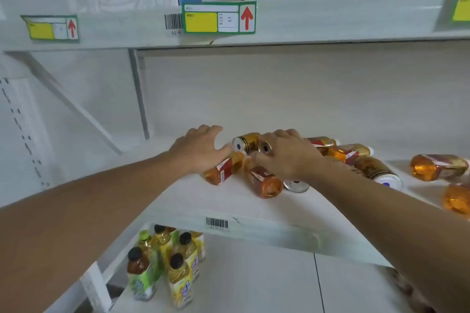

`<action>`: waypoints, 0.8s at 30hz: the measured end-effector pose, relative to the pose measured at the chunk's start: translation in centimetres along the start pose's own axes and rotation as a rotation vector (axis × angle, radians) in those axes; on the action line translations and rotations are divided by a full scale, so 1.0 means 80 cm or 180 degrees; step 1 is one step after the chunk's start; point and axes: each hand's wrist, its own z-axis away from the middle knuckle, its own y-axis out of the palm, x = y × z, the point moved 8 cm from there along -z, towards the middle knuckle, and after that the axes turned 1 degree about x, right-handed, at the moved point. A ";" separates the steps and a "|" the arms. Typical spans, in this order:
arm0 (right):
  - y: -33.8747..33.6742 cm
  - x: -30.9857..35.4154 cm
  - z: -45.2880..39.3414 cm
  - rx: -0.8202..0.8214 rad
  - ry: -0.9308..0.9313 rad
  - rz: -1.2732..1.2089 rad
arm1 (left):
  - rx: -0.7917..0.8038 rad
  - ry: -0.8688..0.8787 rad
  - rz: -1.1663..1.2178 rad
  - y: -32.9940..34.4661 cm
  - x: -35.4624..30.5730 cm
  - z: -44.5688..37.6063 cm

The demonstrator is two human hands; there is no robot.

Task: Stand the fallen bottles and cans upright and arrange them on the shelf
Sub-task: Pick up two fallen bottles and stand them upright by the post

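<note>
Several amber bottles with red labels and gold cans lie on their sides on the white middle shelf point(193, 201). My left hand point(201, 148) rests with fingers spread over the neck end of one fallen bottle point(220, 171). Just behind that bottle lies a gold can point(245, 142), with its end facing me. My right hand point(286, 154) reaches over a second fallen bottle point(265, 183) and covers part of the pile, its fingertips near a small metal can end point(265, 147). I cannot tell whether either hand grips anything. More fallen bottles point(349, 152) and a large can point(379, 173) lie to the right.
Two more amber bottles point(438, 166) lie at the far right of the shelf. On the shelf below stand several upright yellow and green drink bottles point(165, 259). Above, cartons sit on the upper shelf behind price tags point(218, 18). A slanted bracket point(76, 107) is at the left.
</note>
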 end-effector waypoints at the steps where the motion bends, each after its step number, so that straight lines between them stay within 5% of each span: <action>1: 0.000 -0.001 -0.002 0.0003 0.0001 -0.0014 | 0.0062 0.0026 -0.0028 0.005 -0.001 -0.003; 10: 0.010 0.021 -0.004 0.0283 -0.0228 -0.0102 | 0.0727 -0.0234 -0.0280 0.044 -0.003 -0.006; 17: 0.027 0.037 0.000 0.0273 -0.0060 0.0474 | 0.0590 -0.0084 -0.0137 0.064 -0.001 -0.012; 24: 0.047 0.054 -0.009 0.0622 0.0446 0.0988 | 0.0816 -0.0125 0.0875 0.073 0.040 -0.033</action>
